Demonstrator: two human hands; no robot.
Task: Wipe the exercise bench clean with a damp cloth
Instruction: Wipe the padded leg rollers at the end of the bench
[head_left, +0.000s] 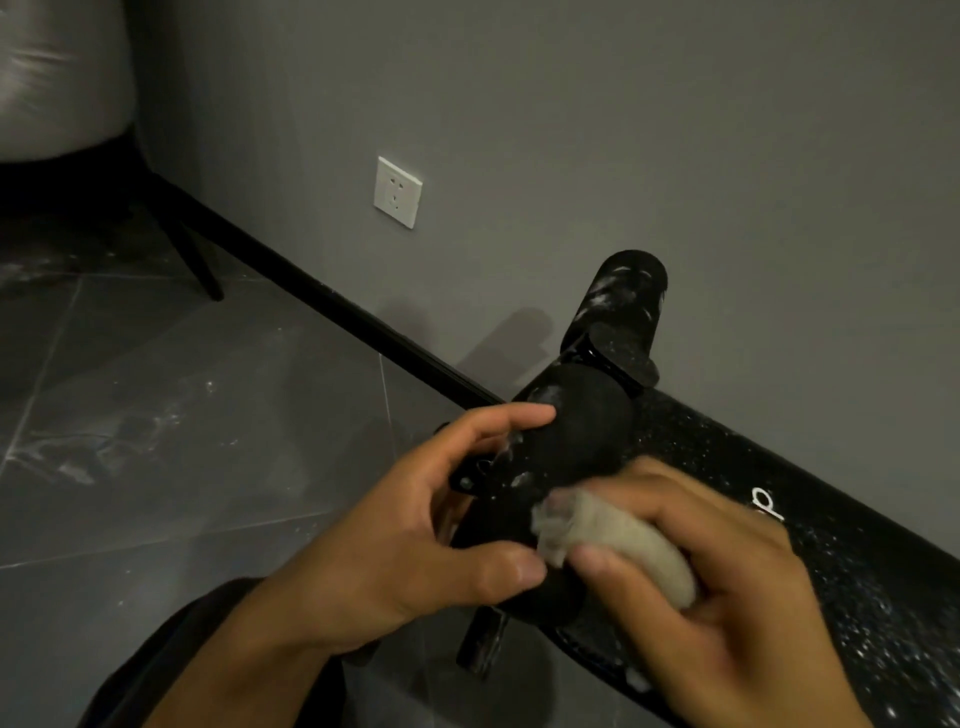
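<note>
**Mid-wipe at the leg end of the exercise bench (857, 582).** Your left grip (395, 530) curls round the near foam roller (576, 436), index finger over the top & thumb below, steadying it. Your right grip (727, 577) pinches a wadded beige cloth (623, 545) btwn thumb & fingers and presses it on the roller's side. That hand is blurred, so prob. mid-stroke. The roller sits btwn the two grips, just right of the left grip, touching the cloth ahead of the right grip's fingertips.

The relation that counts: the bench's long black pad passes behind the right grip and runs off down & to the right, its long axis slanting along the wall (675, 130). It lies on the right grip's side, and the left grip is well apart from it.

White specks & smears show all along the pad. They also show on the far roller (628, 306), up beyond both grips near the wall. By my read, most of the job is left.

Likely order: near roller, far roller, then long strokes w/ the cloth along the pad's axis. Your right grip should lead, as it's nearer & has the cloth. Whether the cloth is damp, can't tell.

Left of the left grip is dark tiled floor (208, 415). A wall socket (397, 192) sits up beyond it.
</note>
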